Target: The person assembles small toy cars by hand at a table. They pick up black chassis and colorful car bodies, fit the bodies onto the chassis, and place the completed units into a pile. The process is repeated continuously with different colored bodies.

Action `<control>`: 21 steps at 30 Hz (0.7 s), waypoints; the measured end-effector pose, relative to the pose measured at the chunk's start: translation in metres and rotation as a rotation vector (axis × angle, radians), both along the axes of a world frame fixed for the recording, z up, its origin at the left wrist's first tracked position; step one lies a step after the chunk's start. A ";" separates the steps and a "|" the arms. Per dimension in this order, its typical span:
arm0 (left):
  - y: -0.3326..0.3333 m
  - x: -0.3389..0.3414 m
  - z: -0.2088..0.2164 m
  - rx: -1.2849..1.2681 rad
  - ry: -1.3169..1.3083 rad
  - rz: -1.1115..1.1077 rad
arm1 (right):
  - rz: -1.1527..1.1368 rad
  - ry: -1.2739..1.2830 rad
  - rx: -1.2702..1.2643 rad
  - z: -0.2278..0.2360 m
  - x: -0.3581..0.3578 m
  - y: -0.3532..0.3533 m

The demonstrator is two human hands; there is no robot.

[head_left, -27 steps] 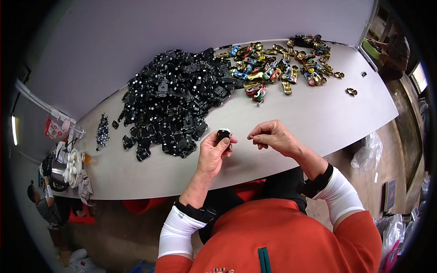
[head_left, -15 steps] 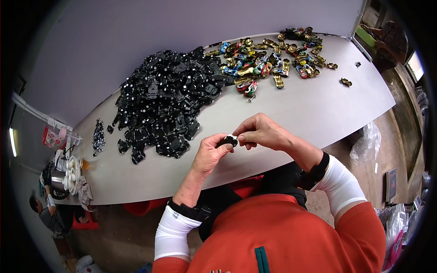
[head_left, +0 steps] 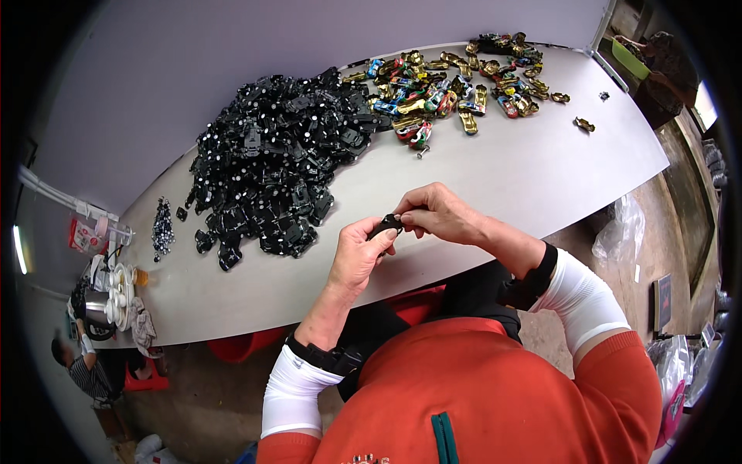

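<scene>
Above the near part of the table, my left hand (head_left: 355,257) is closed around a small black toy car chassis (head_left: 384,225), thumb on top. My right hand (head_left: 442,215) pinches at the chassis's right end with thumb and fingertips; any small part between them is hidden. Beyond my hands lies a big heap of black toy car chassis (head_left: 270,166) with pale round wheel faces. To its right are scattered toy car bodies (head_left: 433,102), mostly gold, with some red, blue and green. A wheel axle (head_left: 423,153) lies alone in front of those bodies.
A small pile of wheel axles (head_left: 162,232) lies at the table's left. Dishes (head_left: 121,298), a metal pot (head_left: 97,309) and a cloth (head_left: 143,325) are at the left end. Another person (head_left: 89,370) is beyond that corner. The table's near edge (head_left: 301,315) runs under my forearms.
The chassis in my left hand has turned, with more of its dark side showing. My right fingers have shifted closer onto its end. The whole view has moved slightly.
</scene>
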State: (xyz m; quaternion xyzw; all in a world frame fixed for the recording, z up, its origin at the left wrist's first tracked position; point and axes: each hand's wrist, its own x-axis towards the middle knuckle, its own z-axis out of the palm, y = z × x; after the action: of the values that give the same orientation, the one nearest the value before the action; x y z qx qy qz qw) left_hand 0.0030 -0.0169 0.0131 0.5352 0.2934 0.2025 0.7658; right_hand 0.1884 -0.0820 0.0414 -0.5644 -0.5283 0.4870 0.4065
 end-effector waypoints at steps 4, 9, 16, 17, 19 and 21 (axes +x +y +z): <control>0.002 -0.001 0.001 0.036 0.023 0.028 | -0.045 0.053 -0.079 0.005 0.007 -0.003; -0.001 0.006 0.001 0.068 0.021 0.023 | -0.033 -0.209 -0.056 0.006 -0.001 -0.002; -0.002 0.004 -0.006 0.225 0.117 -0.004 | 0.014 -0.102 0.012 -0.019 0.003 0.006; -0.001 0.001 -0.010 0.151 0.087 -0.006 | 0.035 -0.076 -0.039 -0.015 0.005 0.005; -0.003 -0.004 -0.010 0.104 0.111 -0.025 | 0.099 -0.038 -0.058 -0.003 0.003 0.003; -0.014 -0.009 -0.013 0.082 0.021 -0.031 | 0.151 0.001 -0.132 -0.006 -0.001 -0.001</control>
State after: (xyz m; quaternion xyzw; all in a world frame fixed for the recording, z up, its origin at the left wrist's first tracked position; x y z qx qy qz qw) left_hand -0.0057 -0.0304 0.0004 0.5728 0.2847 0.1969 0.7430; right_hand 0.1873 -0.0834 0.0351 -0.5481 -0.5359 0.5504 0.3310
